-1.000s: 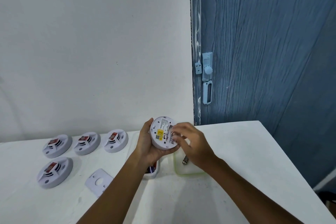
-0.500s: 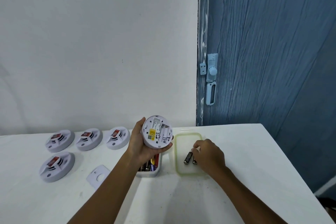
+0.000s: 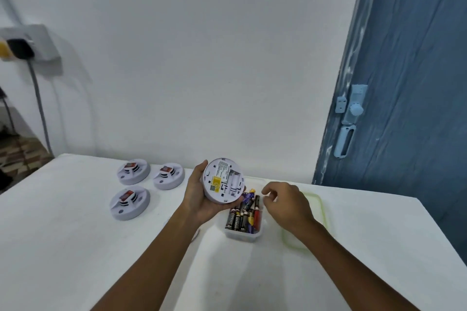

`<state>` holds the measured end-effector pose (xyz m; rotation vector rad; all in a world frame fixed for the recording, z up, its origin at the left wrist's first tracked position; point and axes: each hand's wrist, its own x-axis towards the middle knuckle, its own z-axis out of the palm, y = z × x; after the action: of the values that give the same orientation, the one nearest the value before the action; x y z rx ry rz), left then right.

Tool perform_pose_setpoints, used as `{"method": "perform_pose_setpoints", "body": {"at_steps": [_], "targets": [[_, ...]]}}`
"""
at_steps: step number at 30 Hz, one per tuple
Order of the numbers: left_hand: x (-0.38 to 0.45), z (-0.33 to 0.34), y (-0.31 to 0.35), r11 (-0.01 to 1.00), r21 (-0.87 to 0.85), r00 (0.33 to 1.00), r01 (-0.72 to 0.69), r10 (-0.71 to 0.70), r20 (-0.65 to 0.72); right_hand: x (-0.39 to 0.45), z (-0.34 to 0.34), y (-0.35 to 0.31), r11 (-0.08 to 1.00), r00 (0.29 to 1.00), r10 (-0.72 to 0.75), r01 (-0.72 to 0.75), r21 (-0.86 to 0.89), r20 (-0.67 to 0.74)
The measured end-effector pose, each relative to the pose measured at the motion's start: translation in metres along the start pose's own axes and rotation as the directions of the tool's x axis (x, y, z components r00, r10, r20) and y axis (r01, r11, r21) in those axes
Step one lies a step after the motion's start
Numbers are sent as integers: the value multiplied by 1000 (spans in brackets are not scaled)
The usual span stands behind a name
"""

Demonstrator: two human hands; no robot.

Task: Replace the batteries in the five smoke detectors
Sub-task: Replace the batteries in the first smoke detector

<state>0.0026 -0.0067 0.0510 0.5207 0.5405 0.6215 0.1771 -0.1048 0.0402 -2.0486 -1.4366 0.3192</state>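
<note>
My left hand (image 3: 199,197) grips a white round smoke detector (image 3: 223,180), turned so its back faces me; the battery bay looks empty and a yellow label shows. My right hand (image 3: 285,201) hovers just right of a clear tub of batteries (image 3: 243,217), fingers loosely curled, holding nothing that I can see. Three more detectors lie face up on the white table: two at the back (image 3: 133,171) (image 3: 168,175) and one nearer (image 3: 130,202).
A clear lid with a green rim (image 3: 319,212) lies on the table (image 3: 75,247) behind my right hand. A blue door (image 3: 404,83) with a latch stands at the right. A wall socket with plugs (image 3: 22,44) is at far left.
My right hand left the lid, where it put down a battery, and moved left to beside the battery tub. The view swung left, hiding one detector behind my left arm.
</note>
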Motion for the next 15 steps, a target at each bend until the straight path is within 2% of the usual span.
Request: {"method": "perform_pose_setpoints", "body": {"at_steps": [6,9,12,15], "targets": [[-7,-25,12,1000,-13,1000,-10,10,3,11,23,-26,993,993,-51,62,-103,108],[-6,-33,18,999,-35,1000,7,-7,9,16,37,-33,980,973,-50,92,-179,225],[-2,-39,26,999,-39,1000,16,-16,-9,17,51,-43,912,933,-27,170,-374,358],[1,-44,33,999,-6,999,31,-31,-11,16,63,-49,824,920,35,194,-532,391]]}}
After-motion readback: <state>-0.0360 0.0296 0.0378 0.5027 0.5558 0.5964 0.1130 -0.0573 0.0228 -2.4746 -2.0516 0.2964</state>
